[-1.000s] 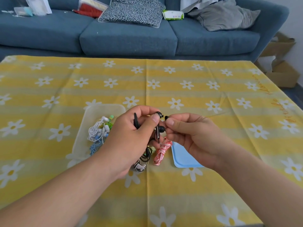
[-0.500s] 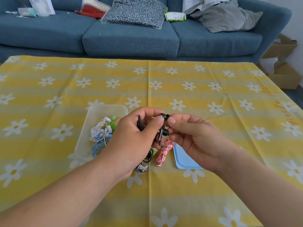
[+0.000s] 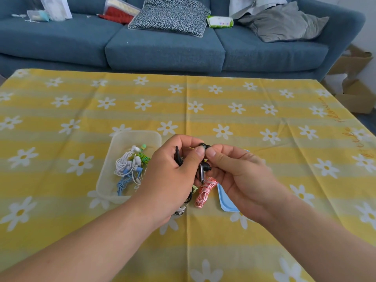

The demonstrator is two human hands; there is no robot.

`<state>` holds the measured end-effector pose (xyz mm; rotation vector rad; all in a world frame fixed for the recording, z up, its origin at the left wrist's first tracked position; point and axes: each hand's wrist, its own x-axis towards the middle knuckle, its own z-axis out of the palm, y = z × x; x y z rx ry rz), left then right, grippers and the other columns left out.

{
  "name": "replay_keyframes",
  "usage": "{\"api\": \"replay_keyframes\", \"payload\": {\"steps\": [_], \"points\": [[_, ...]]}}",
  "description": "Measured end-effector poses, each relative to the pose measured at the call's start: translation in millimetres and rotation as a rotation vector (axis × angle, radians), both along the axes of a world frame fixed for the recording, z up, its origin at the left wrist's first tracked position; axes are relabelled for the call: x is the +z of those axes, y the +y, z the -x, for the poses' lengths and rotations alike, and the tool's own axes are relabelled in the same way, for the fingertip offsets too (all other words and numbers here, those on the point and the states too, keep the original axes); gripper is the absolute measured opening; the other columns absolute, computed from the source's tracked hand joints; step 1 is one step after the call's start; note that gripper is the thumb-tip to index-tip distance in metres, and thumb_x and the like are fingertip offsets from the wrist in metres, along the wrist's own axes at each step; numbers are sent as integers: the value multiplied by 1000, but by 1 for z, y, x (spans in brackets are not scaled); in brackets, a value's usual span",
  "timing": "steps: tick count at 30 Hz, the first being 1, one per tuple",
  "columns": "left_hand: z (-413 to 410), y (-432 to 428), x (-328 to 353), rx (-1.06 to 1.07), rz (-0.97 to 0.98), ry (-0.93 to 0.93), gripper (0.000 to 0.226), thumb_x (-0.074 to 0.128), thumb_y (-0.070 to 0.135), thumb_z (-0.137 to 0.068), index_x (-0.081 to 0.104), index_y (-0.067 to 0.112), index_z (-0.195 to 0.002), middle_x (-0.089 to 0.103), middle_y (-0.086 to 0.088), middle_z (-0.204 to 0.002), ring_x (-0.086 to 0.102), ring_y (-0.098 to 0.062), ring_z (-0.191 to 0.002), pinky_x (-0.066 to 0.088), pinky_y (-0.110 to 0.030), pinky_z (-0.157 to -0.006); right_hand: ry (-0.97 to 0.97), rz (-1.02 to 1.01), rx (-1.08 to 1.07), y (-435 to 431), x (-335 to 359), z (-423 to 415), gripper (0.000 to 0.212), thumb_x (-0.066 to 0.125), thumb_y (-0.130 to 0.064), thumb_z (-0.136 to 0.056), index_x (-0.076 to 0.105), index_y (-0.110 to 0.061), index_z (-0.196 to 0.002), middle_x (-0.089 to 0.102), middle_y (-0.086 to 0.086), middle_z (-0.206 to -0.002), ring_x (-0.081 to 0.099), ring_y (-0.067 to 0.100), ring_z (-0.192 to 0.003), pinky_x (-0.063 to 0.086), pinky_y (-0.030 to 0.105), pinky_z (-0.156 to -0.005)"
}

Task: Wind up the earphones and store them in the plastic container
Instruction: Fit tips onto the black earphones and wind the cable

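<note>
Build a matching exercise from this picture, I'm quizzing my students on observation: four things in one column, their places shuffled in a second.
1 black earphones
2 white earphones
3 red-and-white earphones
4 green pack

A on the sofa
B in the plastic container
C on the tablecloth beside the blue lid
D gripped by left hand and right hand

Pairs: 1-D, 2-B, 3-C, 4-A.

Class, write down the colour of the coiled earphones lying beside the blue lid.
Red and white striped earphones, seen in the head view.
</note>
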<state>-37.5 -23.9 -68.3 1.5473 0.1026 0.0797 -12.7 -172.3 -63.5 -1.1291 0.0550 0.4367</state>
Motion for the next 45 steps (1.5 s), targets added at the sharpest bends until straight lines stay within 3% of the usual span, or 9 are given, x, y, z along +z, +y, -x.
{"api": "replay_keyframes", "payload": {"steps": [7, 12, 18, 22, 27, 32, 35, 40, 45], "points": [[0, 1, 0, 12, 35, 25, 12, 64, 18, -99, 73, 26, -100, 73, -5, -82, 68, -10, -60, 53, -20, -55, 16, 43, -59, 2, 0, 0, 12, 72, -8, -83, 74, 2, -89, 64, 19, -82, 64, 28, -68, 55, 42, -78], [-2, 2, -2, 31, -10, 28, 11, 66, 18, -98, 73, 26, -99, 74, -10, -87, 72, -11, -69, 54, -18, -57, -37, 210, -163, 0, -2, 3, 8, 76, -5, -87, 77, 2, -91, 69, 15, -78, 63, 26, -66, 54, 38, -74], [-3, 3, -2, 37, -34, 31, 11, 66, 21, -99, 73, 29, -99, 75, -5, -84, 71, -16, -68, 57, -29, -61, 52, 78, -160, 0, 1, 5, 10, 69, -6, -91, 76, 0, -88, 71, 18, -85, 68, 21, -67, 59, 29, -68], [-3, 4, -2, 35, -16, 55, 11, 66, 21, -98, 73, 29, -99, 75, -2, -83, 71, -16, -68, 58, -30, -63, 64, 47, -165, -2, 2, 5, 13, 64, 3, -94, 70, 6, -104, 76, 23, -96, 72, 23, -74, 61, 28, -68], [-4, 4, -3, 49, -16, 52, 9, 66, 20, -98, 72, 26, -100, 74, 3, -77, 69, -15, -63, 60, -39, -65, 30, 126, -134, 1, 1, 9, 24, 58, 7, -96, 71, 2, -115, 78, 19, -105, 73, 28, -82, 61, 41, -81], [-4, 5, -2, 44, 24, 72, 8, 65, 17, -99, 69, 23, -103, 74, 6, -75, 69, -11, -62, 55, -26, -59, 14, 172, -69, 2, 1, 13, 28, 56, -1, -99, 72, -8, -120, 78, 10, -110, 71, 28, -91, 58, 49, -87], [-5, 4, -2, 27, 79, 110, 8, 65, 17, -99, 69, 20, -105, 72, -3, -74, 67, -13, -61, 54, -24, -59, 1, 192, -67, -1, 2, 12, 28, 55, 0, -100, 70, -8, -122, 77, 14, -113, 72, 34, -95, 58, 48, -85], [-5, 3, -4, 19, 78, 140, 10, 64, 14, -99, 69, 20, -106, 75, -2, -79, 70, -16, -65, 55, -30, -63, -42, 262, -63, -2, -2, 12, 35, 52, 10, -96, 72, -7, -119, 71, 20, -118, 72, 32, -92, 58, 58, -92], [-8, 7, -3, -48, -4, 132, 26, 60, 15, -102, 71, 31, -118, 78, 0, -85, 74, -14, -77, 59, -34, -79, 9, 177, 1, -3, 1, 13, 43, 50, 15, -94, 65, -6, -129, 70, 21, -121, 74, 35, -95, 60, 40, -83]]}}
